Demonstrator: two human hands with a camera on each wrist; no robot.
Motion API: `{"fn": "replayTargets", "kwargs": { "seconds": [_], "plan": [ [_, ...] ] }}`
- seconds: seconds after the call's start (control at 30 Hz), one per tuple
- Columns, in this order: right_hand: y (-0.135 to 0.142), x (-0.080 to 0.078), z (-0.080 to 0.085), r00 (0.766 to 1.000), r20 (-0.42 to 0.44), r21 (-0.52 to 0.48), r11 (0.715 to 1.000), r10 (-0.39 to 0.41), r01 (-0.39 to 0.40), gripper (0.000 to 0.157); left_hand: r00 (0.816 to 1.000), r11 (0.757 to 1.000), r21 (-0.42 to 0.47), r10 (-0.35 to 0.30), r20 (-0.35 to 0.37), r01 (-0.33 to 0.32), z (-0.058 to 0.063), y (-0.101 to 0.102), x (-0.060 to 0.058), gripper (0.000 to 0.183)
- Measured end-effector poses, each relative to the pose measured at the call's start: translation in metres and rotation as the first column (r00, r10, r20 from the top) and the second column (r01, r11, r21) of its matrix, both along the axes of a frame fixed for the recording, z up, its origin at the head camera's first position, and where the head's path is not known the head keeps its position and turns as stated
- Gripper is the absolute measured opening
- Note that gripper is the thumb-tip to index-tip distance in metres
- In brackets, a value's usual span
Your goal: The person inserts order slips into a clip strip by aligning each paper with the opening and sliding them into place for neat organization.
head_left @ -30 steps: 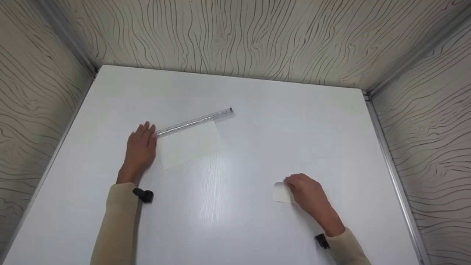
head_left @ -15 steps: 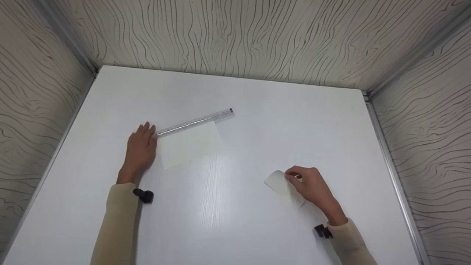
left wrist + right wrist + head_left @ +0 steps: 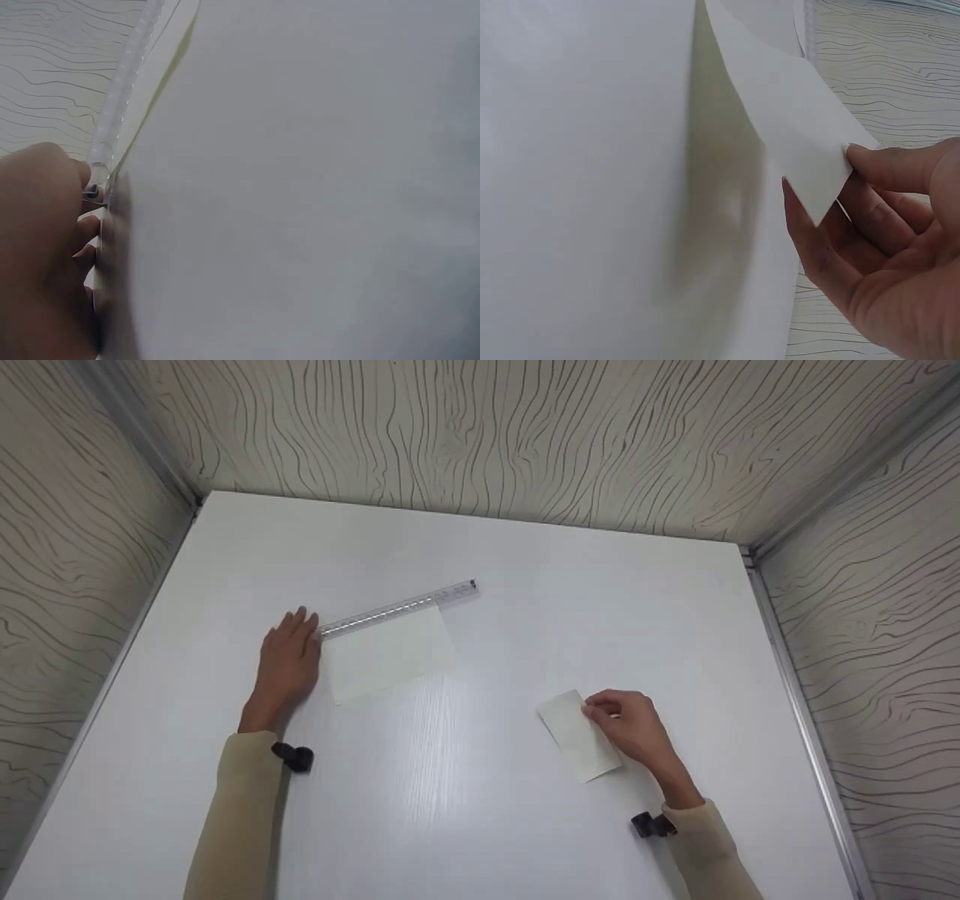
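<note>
My right hand pinches a small pale rectangular piece of paper by its edge between thumb and fingers. In the right wrist view this paper is raised and slightly bent above the table, casting a shadow. At the left, my left hand lies flat on the table with fingers extended, its inner side touching the left end of a clear plastic ruler. A larger pale sheet of paper lies with its upper edge along the ruler. The left wrist view shows the fingertips right at the ruler's end.
The white table is bounded by wood-grain panels at the back and sides, with metal strips along its side edges. A black wrist device sits on the left sleeve, another black wrist device on the right.
My right hand has moved slightly away from me, lifting and turning the small paper so that more of it shows. The left hand, ruler and larger sheet have stayed put.
</note>
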State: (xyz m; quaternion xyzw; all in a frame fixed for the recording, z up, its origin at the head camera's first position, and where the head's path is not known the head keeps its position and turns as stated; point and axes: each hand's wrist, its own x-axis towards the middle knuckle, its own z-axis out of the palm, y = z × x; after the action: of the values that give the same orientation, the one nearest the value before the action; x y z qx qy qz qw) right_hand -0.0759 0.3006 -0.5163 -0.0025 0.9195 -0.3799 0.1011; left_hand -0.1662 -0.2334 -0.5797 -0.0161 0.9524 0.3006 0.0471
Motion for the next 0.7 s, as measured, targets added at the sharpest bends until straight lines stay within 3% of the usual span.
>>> {"fn": "replayTargets", "kwargs": {
  "seconds": [0.47,0.7],
  "plan": [
    [-0.004,-0.015,0.002,0.994,0.063,-0.034,0.995,-0.09,0.093,0.021,1.0,1.0,0.01,0.002,0.009,-0.002,-0.004,0.002,0.0,0.061],
    [-0.007,-0.02,0.002,0.988,0.084,-0.085,0.987,-0.131,0.139,0.021,1.0,1.0,0.001,0.004,0.004,-0.004,0.0,0.001,-0.001,0.061]
  ]
}}
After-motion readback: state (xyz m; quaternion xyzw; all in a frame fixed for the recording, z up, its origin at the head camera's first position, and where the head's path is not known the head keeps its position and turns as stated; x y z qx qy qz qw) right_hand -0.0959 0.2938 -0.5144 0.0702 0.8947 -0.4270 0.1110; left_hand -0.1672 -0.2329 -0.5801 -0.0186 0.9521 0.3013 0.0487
